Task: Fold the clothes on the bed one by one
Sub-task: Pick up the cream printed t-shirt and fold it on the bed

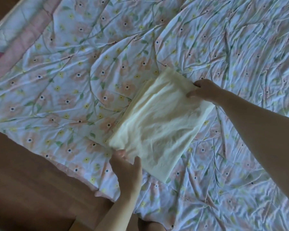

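A pale yellow garment (158, 120), folded into a layered rectangle, lies on a wrinkled floral bedsheet (73, 72) that covers most of the view. The left hand (126, 170) grips the garment's near corner at the bed's edge, while the right hand (205, 90) pinches its far corner, arm stretched across the sheet. Brown wooden floor (32, 180) shows at lower left.

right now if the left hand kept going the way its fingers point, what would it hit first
The folded cream garment: the left hand already holds its near corner, fingers aimed up across it. Beyond that, only the floral sheet.
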